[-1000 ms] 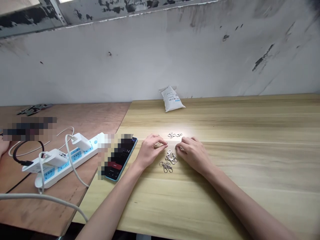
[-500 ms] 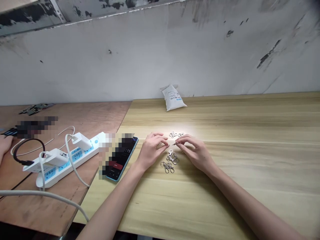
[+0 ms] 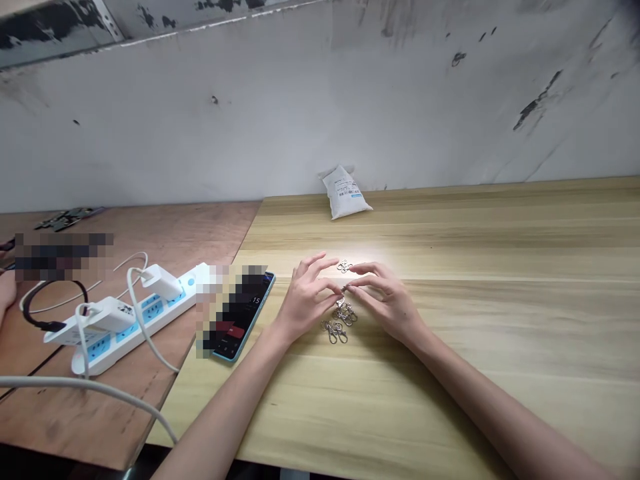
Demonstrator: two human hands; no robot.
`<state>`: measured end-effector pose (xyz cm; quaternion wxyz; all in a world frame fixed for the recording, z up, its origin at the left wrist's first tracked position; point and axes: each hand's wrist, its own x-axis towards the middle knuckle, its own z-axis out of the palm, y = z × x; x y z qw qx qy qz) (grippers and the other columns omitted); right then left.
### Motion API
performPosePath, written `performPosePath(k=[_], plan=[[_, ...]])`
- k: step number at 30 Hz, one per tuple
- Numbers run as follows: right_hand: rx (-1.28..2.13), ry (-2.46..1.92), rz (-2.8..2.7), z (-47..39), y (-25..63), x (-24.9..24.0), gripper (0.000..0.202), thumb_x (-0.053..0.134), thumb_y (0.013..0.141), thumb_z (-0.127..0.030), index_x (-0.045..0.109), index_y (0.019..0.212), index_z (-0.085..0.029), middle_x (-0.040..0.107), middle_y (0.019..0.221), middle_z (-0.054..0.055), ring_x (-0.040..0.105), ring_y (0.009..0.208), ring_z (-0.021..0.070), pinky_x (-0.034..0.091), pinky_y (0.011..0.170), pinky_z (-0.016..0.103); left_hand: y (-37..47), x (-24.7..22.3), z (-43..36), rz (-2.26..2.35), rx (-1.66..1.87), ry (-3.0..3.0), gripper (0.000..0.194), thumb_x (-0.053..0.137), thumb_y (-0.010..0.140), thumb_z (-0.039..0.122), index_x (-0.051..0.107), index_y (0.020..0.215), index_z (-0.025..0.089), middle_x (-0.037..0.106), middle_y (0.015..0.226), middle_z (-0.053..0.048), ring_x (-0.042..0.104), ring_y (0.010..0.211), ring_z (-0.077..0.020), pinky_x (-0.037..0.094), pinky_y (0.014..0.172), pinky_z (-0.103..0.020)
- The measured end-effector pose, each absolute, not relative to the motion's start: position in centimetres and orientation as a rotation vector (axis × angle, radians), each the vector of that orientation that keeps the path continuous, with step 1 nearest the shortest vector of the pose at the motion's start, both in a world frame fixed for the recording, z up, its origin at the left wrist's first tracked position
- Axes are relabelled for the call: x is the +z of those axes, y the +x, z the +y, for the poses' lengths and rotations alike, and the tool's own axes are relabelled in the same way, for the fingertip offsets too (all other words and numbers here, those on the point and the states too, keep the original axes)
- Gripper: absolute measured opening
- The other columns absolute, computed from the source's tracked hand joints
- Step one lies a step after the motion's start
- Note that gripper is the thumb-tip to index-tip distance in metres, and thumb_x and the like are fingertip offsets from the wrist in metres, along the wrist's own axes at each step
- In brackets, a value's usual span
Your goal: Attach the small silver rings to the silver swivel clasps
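My left hand (image 3: 303, 303) and right hand (image 3: 393, 303) meet above the counter (image 3: 350, 407), the fingers of both drawn narrow around what looks like a small metal piece (image 3: 344, 289), too tiny to make out fully. Silvery lobster clasps (image 3: 336, 332) lie just nearer me; a smaller cluster (image 3: 344, 267) sits beyond. My phone (image 3: 247, 323) lies left, a white parcel (image 3: 346, 193) far off by the wall.

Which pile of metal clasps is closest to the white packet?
The far pile; the middle pile and the front pile both lie farther from the packet, closer to the person.
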<state>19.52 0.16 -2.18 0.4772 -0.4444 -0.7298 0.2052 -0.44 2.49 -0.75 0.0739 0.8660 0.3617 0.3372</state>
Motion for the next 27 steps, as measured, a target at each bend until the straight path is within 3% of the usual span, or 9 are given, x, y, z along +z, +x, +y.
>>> performPosePath(k=[13, 18, 21, 27], plan=[[0.406, -1.222, -1.791, 0.33, 19.52, -2.59, 0.018, 0.056, 0.091, -0.031, 0.071, 0.083, -0.024, 0.064, 0.105, 0.009, 0.059, 0.106, 0.0263, 0.047, 0.093, 0.049, -0.32, -0.29, 2.27, 1.06, 1.048, 2.545, 0.007, 0.069, 0.083, 0.022, 0.068, 0.077, 0.022, 0.062, 0.127, -0.005, 0.041, 0.132, -0.0262, 0.036, 0.108, -0.049], [0.267, -1.204, -1.915, 0.12, 19.34, -2.63, 0.024, 0.056, 0.089, -0.024, 0.066, 0.11, -0.025, 0.062, 0.114, 0.01, 0.057, 0.11, 0.027, 0.045, 0.093, 0.048, -0.32, -0.11, 2.23, 1.011, 1.123, 2.397, 0.004, 0.071, 0.081, 0.021, 0.068, 0.078, 0.021, 0.062, 0.125, -0.006, 0.041, 0.131, -0.0259, 0.036, 0.108, -0.051], [0.25, -1.111, -2.028, -0.21, 18.93, -2.42, 0.029, 0.058, 0.087, -0.021, 0.063, 0.115, -0.026, 0.06, 0.118, 0.01, 0.055, 0.113, 0.0268, 0.043, 0.093, 0.046, -0.26, -0.26, 2.16, 0.99, 1.124, 2.295, 0.004, 0.071, 0.081, 0.022, 0.068, 0.079, 0.022, 0.062, 0.124, -0.006, 0.041, 0.132, -0.0258, 0.036, 0.108, -0.052], [0.178, -1.098, -2.032, -0.26, 18.67, -2.47, 0.016, 0.054, 0.092, -0.021, 0.069, 0.098, -0.026, 0.064, 0.109, 0.007, 0.057, 0.102, 0.0241, 0.042, 0.086, 0.042, 0.24, -0.2, 1.83, 0.944, 1.129, 2.156, 0.006, 0.072, 0.08, 0.023, 0.067, 0.079, 0.021, 0.062, 0.123, -0.006, 0.043, 0.13, -0.0247, 0.035, 0.11, -0.051]])
